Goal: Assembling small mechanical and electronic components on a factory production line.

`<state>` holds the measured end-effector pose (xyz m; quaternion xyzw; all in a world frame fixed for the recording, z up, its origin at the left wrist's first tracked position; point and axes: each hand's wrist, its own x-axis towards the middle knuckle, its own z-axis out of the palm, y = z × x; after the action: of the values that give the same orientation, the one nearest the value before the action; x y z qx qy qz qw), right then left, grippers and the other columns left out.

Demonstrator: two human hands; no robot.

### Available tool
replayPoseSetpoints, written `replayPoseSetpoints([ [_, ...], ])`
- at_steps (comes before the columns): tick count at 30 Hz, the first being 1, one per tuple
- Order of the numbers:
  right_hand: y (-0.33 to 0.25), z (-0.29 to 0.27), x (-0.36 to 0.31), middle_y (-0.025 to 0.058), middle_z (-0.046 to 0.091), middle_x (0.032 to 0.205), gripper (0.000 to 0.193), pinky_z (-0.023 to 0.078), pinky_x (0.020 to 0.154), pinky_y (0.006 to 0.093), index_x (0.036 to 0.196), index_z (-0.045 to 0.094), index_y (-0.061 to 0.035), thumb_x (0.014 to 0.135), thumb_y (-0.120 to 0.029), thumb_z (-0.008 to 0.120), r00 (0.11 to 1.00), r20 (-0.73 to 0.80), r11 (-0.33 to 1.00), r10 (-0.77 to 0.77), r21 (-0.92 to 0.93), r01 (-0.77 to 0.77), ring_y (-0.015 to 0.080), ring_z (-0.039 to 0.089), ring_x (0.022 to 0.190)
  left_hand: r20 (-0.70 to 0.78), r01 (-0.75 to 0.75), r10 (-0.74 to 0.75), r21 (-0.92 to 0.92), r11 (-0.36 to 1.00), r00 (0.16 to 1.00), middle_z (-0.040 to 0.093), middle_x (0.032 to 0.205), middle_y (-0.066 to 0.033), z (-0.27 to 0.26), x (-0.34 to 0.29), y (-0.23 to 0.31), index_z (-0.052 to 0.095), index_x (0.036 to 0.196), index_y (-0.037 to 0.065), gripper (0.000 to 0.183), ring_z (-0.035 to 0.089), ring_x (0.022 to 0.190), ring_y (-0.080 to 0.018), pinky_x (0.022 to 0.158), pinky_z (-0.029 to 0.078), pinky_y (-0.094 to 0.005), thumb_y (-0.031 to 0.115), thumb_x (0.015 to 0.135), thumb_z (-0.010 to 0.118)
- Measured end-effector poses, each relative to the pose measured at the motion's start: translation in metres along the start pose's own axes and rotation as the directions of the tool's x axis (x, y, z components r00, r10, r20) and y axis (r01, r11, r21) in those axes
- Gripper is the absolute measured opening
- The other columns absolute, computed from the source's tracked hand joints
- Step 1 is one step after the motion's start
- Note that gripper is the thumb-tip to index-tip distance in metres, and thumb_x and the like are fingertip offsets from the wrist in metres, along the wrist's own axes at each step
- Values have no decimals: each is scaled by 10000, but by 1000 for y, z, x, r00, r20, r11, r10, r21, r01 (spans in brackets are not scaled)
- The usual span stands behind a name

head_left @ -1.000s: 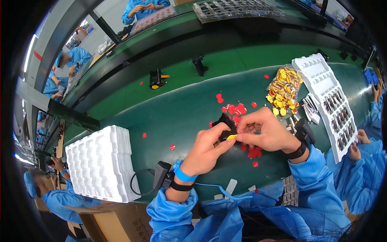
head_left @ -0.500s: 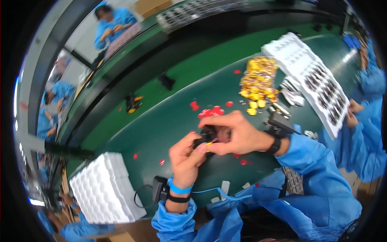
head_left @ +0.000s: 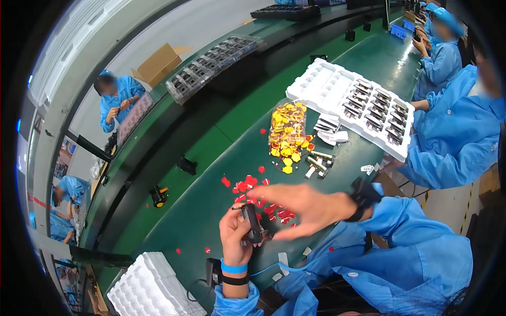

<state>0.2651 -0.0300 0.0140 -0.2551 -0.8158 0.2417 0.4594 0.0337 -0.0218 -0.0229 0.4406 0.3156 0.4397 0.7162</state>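
Note:
My left hand [head_left: 235,236] grips a black device part [head_left: 254,224], a small elongated casing held upright and slightly tilted. Thin details at its lower end are too small to make out. Just right of it, my right hand [head_left: 308,209] is open, slightly smeared by motion, with the index finger stretched out and the thumb apart. Nothing shows between those fingers. Under and around this hand lie scattered red pieces [head_left: 245,185] on the dark green table [head_left: 205,210]. Both wrists wear black straps with small boxes, and the left also has a blue band.
A bag of yellow pieces [head_left: 287,126] lies beyond my hands, beside small metallic cylinders [head_left: 319,163] and white parts [head_left: 331,129]. A white foam tray [head_left: 321,87] holds dark parts at right, near a co-worker [head_left: 453,131]. More white trays [head_left: 150,289] stand at left. A green conveyor [head_left: 221,126] runs behind.
My right hand has come off the black part and opened, while the left keeps hold of it. The view has shifted, showing more of the co-workers at right.

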Motion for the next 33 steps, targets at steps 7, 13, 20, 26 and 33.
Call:
replayPoseSetpoints([
  [7,67,-90,-28,186,646,759,232,507,684,466,908,652,-15,787,-200,722,872,-182,549,455,-713,-436,390,646,761,-122,61,-72,-96,994,990,590,672,-137,8,8,14,502,1062,16,143,507,398,-199,356,426,-324,128,973,494],
  [13,97,-110,-34,157,624,687,208,474,608,411,731,598,11,707,-121,758,735,57,591,676,-638,-494,306,622,665,-200,54,-73,-101,993,977,607,701,-174,4,7,11,515,1062,-2,167,529,426,-219,378,427,-330,139,973,507],
  [20,36,-90,-5,6,520,539,279,347,461,246,655,553,0,818,-91,760,757,-211,738,619,-172,-652,48,476,501,-203,-50,54,21,998,978,619,707,-123,11,5,10,514,1046,-12,179,544,440,-154,364,412,-258,89,938,616],
  [26,-6,-11,33,-11,566,645,161,369,474,208,808,593,12,892,-83,694,835,90,809,543,211,-549,13,495,551,-313,-170,282,341,925,907,578,649,-6,2,8,-4,522,902,54,170,486,433,-48,352,345,-204,114,927,679],
  [33,15,26,66,90,555,573,179,404,461,290,755,569,29,864,-73,669,949,139,958,283,5,-286,168,563,483,-360,-202,462,570,797,810,543,619,-16,6,9,-1,496,838,17,234,457,556,-30,480,348,-249,102,885,709],
])
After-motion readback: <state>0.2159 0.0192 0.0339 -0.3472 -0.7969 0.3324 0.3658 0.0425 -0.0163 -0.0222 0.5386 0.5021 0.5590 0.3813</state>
